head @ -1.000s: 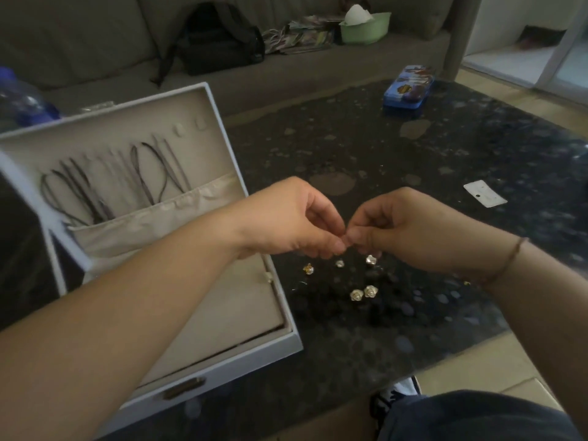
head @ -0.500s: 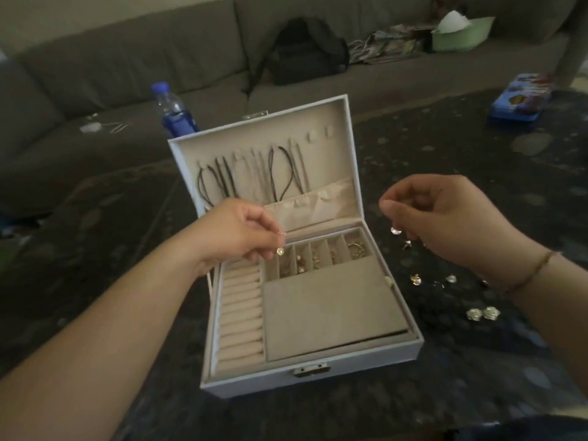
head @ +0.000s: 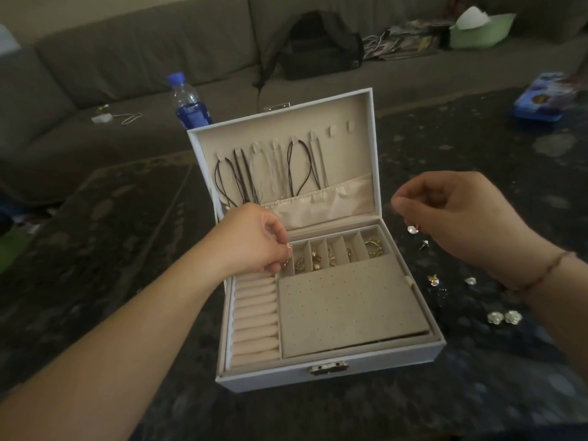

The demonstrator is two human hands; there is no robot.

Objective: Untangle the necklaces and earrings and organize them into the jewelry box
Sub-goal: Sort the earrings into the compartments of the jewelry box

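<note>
Both hands are pinching earrings over the open box.

The left hand is holding a small earring at the leftmost compartment, fingers curled tight; the right hand is hovering beside the box, pinching a stud. Loose earrings are lying under the right wrist on the dark speckled table. Necklaces are hanging in the lid beyond the left hand. Farther off, a bottle, a grey sofa and a bag are sitting.
</note>
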